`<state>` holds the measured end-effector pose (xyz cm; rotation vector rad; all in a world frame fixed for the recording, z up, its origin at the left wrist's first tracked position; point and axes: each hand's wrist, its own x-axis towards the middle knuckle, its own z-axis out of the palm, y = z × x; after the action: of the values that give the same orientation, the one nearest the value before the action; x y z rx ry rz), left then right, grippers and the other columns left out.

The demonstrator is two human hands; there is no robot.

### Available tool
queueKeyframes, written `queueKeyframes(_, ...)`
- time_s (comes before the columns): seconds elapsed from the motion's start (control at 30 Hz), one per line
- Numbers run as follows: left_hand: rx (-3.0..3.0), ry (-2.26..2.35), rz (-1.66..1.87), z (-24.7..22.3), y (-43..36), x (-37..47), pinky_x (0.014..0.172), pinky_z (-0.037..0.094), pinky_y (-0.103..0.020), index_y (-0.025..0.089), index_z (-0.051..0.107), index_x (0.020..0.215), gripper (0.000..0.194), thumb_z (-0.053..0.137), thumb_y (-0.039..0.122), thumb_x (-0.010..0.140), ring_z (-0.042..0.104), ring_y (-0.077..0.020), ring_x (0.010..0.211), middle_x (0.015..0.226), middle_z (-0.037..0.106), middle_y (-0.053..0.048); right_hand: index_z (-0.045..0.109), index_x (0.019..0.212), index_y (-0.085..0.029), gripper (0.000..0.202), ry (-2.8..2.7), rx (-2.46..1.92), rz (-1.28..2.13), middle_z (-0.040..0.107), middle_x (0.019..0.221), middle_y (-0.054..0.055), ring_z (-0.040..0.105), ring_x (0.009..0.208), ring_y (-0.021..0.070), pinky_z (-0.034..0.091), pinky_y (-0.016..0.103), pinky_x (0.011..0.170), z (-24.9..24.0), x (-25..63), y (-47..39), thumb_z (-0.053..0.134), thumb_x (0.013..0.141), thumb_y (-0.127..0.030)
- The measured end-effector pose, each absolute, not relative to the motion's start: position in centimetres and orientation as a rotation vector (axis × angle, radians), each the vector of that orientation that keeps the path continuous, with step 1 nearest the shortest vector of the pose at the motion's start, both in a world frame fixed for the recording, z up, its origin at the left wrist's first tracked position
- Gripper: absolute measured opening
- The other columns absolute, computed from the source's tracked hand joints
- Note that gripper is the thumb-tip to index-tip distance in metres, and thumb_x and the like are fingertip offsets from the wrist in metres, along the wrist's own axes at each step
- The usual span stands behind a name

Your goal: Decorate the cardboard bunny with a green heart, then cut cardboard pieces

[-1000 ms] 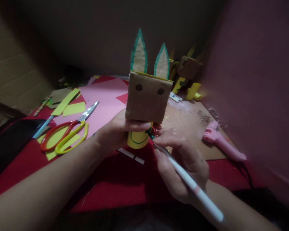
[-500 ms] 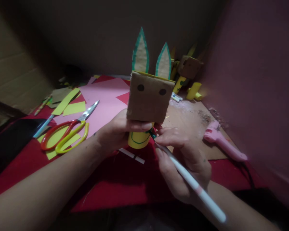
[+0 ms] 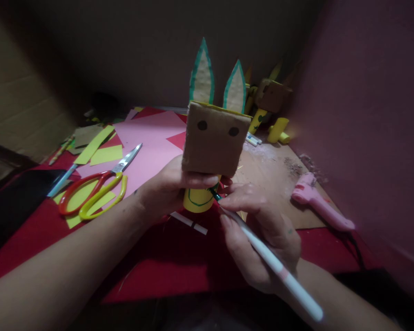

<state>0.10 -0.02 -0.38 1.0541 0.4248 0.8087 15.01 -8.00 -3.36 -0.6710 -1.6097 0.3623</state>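
A cardboard figure (image 3: 215, 149) stands upright at the centre, with two dark eye dots, two pointed ears edged in green and a yellow tube body (image 3: 198, 202) bearing a green curved line. My left hand (image 3: 169, 186) is closed around the tube just under the cardboard head. My right hand (image 3: 262, 230) grips a white marker (image 3: 272, 259), its dark green tip at the right side of the tube. Below the tube lies a white strip (image 3: 189, 223) with a dark band.
Red-and-yellow scissors (image 3: 100, 188) lie at the left on pink paper (image 3: 152, 138) and yellow pieces. A pink glue gun (image 3: 319, 202) rests at the right by a cardboard sheet (image 3: 279, 184). Another cardboard figure (image 3: 272, 95) and yellow tubes (image 3: 278, 130) stand behind.
My right hand and the marker have shifted slightly to the left, with the tip further over the tube. My left hand and the figure have hardly moved.
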Motion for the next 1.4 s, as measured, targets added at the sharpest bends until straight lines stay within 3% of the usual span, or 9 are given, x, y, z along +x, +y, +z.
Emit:
queueKeyframes(0.27,1.050,0.433,0.807,-0.50,0.00,-0.06,0.071,0.056,-0.027,0.017,0.077,0.083,0.018,0.080,0.019,0.066,0.069,-0.0194,0.075,0.078,0.074,-0.004,0.064,0.101,-0.016,0.028,-1.635,-0.682,0.354,0.064,0.081,0.006,0.065,0.082,0.0212,0.053,0.039,0.077,-3.38,14.92,-8.10,0.057,0.078,-0.002)
queueKeyframes(0.6,1.046,0.323,0.789,-0.17,-0.11,0.03,0.073,0.056,-0.024,0.012,0.074,0.080,0.007,0.073,0.013,0.073,0.066,-0.0148,0.072,0.075,0.072,-0.002,0.063,0.105,-0.019,0.031,-1.585,-0.698,0.357,0.067,0.089,0.008,0.065,0.087,0.0219,0.054,0.042,0.081,-3.32,15.03,-8.18,0.057,0.080,-0.002)
queueKeyframes(1.4,1.086,0.436,0.792,-0.44,-0.12,0.15,0.073,0.055,-0.030,0.017,0.074,0.079,0.014,0.079,0.025,0.067,0.068,-0.0201,0.076,0.078,0.072,-0.003,0.062,0.105,-0.019,0.030,-1.611,-0.714,0.365,0.068,0.091,0.008,0.064,0.086,0.0208,0.055,0.042,0.080,-3.32,15.03,-8.13,0.057,0.081,-0.004)
